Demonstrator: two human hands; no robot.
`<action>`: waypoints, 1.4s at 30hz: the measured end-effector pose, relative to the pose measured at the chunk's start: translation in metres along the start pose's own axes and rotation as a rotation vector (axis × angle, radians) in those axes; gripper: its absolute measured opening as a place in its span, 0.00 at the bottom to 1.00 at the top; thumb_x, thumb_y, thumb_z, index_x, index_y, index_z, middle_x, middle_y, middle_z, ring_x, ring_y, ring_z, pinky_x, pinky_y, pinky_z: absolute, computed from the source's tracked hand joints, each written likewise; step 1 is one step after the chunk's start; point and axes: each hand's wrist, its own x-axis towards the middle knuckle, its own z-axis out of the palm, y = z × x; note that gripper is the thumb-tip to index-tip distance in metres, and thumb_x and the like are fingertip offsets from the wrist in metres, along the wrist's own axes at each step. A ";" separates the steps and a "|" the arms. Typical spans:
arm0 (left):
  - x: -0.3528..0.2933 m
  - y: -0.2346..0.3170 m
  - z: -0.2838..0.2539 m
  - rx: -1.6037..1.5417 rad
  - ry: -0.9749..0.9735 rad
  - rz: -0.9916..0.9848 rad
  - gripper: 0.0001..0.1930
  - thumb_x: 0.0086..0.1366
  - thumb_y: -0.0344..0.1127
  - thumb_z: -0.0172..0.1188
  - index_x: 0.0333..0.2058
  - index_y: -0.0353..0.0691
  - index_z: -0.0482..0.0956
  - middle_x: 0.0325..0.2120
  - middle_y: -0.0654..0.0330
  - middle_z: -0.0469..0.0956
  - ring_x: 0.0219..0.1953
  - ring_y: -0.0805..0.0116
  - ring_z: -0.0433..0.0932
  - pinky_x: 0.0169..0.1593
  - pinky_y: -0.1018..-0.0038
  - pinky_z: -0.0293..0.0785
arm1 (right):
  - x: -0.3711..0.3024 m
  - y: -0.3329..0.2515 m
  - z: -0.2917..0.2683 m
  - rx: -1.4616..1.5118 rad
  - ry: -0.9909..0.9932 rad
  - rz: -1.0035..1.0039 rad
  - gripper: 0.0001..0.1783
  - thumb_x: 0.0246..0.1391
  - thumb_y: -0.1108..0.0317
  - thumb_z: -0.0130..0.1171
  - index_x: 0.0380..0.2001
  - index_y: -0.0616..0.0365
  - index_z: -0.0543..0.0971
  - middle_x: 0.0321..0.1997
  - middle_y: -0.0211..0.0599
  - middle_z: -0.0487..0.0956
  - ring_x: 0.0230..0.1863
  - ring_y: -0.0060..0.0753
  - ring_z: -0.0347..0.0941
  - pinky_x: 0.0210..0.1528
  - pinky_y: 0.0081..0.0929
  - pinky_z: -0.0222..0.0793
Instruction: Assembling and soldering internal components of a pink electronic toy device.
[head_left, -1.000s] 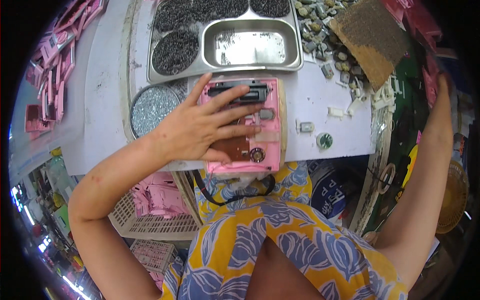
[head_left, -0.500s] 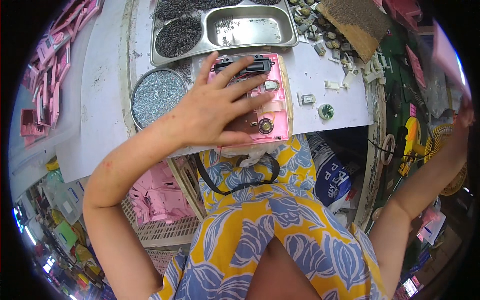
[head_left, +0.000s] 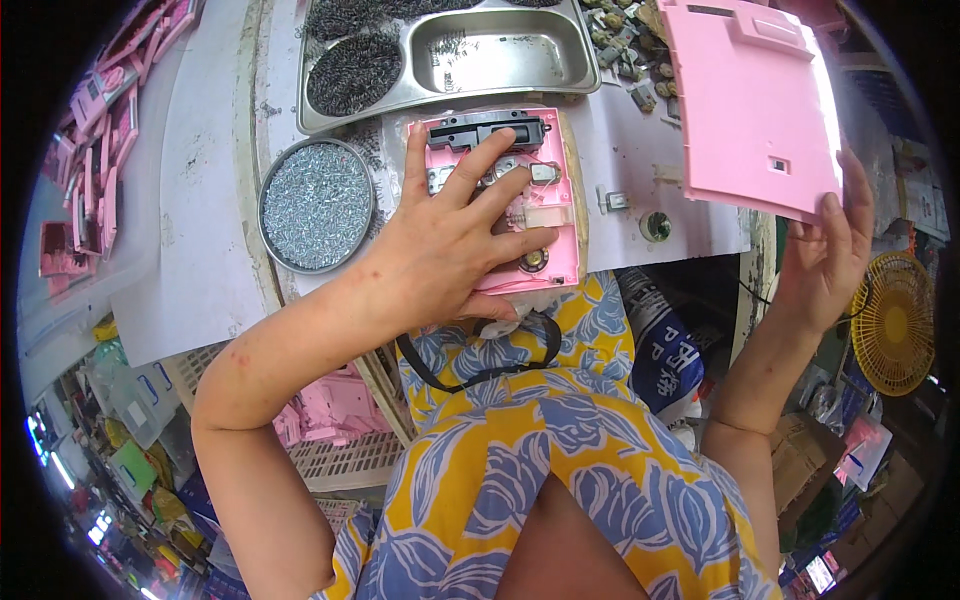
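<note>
A pink plastic casing [head_left: 562,262] lies on a padded block at the table's front edge. Inside it are a black elongated part [head_left: 478,131], thin wires and a round speaker-like piece [head_left: 534,260]. My left hand [head_left: 455,225] rests over this casing with fingers spread, hiding much of its inside. To the right, my right hand [head_left: 835,235] grips a flat pink cover panel [head_left: 750,115] by its lower right corner. The panel is raised above the table's right side and has a small rectangular slot near its lower edge.
A round tin of small silvery screws [head_left: 316,205] stands left of the casing. Behind is a steel compartment tray [head_left: 500,88] with dark springs. Small motor-like parts [head_left: 640,95] are heaped at back right. A little green-filled cup [head_left: 655,227] and a yellow fan [head_left: 893,322] are on the right.
My right hand has come in from the far right, bringing the pink panel toward the table. My left hand has shifted slightly downward on the casing, uncovering more of the black part.
</note>
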 end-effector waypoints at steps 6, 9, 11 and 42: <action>0.001 0.008 -0.022 -0.585 0.290 -0.257 0.36 0.53 0.46 0.74 0.61 0.48 0.73 0.55 0.54 0.73 0.54 0.60 0.74 0.56 0.56 0.70 | -0.038 0.025 0.017 0.482 -0.229 0.178 0.37 0.59 0.75 0.56 0.70 0.68 0.58 0.63 0.50 0.73 0.47 0.26 0.78 0.45 0.21 0.77; 0.008 0.023 -0.015 -1.619 0.508 -0.493 0.35 0.65 0.26 0.64 0.67 0.29 0.58 0.44 0.57 0.78 0.38 0.77 0.80 0.37 0.84 0.76 | -0.072 0.001 0.098 0.294 0.026 0.595 0.41 0.59 0.74 0.56 0.73 0.64 0.53 0.59 0.47 0.76 0.48 0.28 0.79 0.45 0.24 0.79; 0.011 0.028 -0.011 -1.475 0.621 -0.540 0.39 0.65 0.24 0.62 0.70 0.28 0.51 0.37 0.59 0.79 0.34 0.78 0.78 0.33 0.82 0.74 | -0.091 0.028 0.076 0.183 -0.297 0.567 0.41 0.61 0.73 0.56 0.74 0.62 0.52 0.51 0.43 0.80 0.42 0.27 0.79 0.41 0.23 0.79; -0.069 0.022 0.015 -0.996 0.328 -0.830 0.30 0.64 0.28 0.66 0.65 0.34 0.69 0.17 0.74 0.63 0.20 0.85 0.57 0.27 0.84 0.57 | -0.065 -0.004 0.107 -1.089 -1.244 -0.147 0.42 0.62 0.51 0.58 0.73 0.53 0.56 0.16 0.42 0.76 0.19 0.50 0.76 0.28 0.44 0.71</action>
